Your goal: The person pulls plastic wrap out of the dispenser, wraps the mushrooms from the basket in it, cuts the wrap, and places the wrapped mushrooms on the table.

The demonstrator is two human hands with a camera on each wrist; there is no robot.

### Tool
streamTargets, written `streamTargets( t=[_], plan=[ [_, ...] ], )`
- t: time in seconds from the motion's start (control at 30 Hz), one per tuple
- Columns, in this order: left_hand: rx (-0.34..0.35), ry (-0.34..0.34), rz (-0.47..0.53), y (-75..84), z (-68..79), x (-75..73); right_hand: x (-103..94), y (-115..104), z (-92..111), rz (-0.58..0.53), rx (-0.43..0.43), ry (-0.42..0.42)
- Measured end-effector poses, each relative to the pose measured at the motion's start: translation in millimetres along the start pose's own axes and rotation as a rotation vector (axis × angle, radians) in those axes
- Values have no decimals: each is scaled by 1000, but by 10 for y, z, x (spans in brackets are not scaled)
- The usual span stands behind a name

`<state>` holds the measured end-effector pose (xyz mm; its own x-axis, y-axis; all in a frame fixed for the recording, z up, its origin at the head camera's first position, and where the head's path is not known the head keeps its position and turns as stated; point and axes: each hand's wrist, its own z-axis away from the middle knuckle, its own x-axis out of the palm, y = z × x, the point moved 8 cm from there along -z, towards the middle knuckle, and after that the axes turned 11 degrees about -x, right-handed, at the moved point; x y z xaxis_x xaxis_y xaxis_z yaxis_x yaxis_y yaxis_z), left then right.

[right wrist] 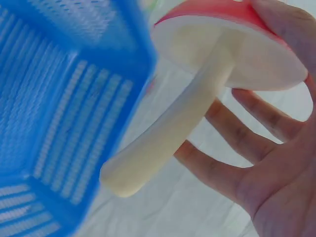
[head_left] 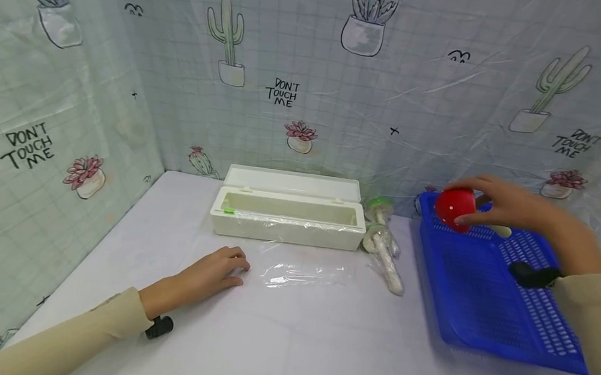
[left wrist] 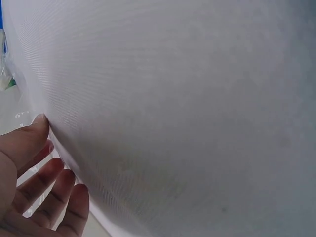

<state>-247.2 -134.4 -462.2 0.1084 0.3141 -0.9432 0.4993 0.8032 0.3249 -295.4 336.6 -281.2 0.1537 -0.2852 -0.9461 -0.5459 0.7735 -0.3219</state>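
Note:
A toy mushroom (head_left: 453, 208) with a red, white-dotted cap and a cream stem (right wrist: 168, 123) is in my right hand (head_left: 518, 205). Thumb and fingers grip it by the cap, over the far end of the blue plastic basket (head_left: 459, 287). In the right wrist view the stem points down beside the basket wall (right wrist: 89, 128). My left hand (head_left: 207, 275) rests on the white table with loosely bent fingers, beside a clear plastic wrapper (head_left: 297, 275). No object shows in its grasp in the left wrist view.
An open white box (head_left: 285, 232) with its lid tipped back stands at the rear, a bit of green at its left. Plastic-wrapped mushroom-like pieces (head_left: 387, 268), one green-topped, lie between box and basket. A cactus-print sheet (head_left: 303, 49) hangs behind the table.

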Motion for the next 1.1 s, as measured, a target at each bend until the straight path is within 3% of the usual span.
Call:
streamTargets(
  t=[0.2,0.37,0.53,0.8,0.97,1.1],
  plan=[
    [-11,43,43,8,0,-60,84,-608,-333,57,-108,-12],
    [25,172,89,50,5,-242,300,-1042,-589,15,-230,-61],
    [53,301,81,140,-33,-468,511,-1330,-770,6,-330,-104],
    [66,268,80,161,-84,-418,924,-1644,-1067,-47,-376,-170],
    [107,267,88,260,-292,-448,1120,-1763,-1223,-55,-383,-196],
    [160,268,92,364,-471,-461,1161,-1776,-1275,-57,-395,-173]
  ],
)
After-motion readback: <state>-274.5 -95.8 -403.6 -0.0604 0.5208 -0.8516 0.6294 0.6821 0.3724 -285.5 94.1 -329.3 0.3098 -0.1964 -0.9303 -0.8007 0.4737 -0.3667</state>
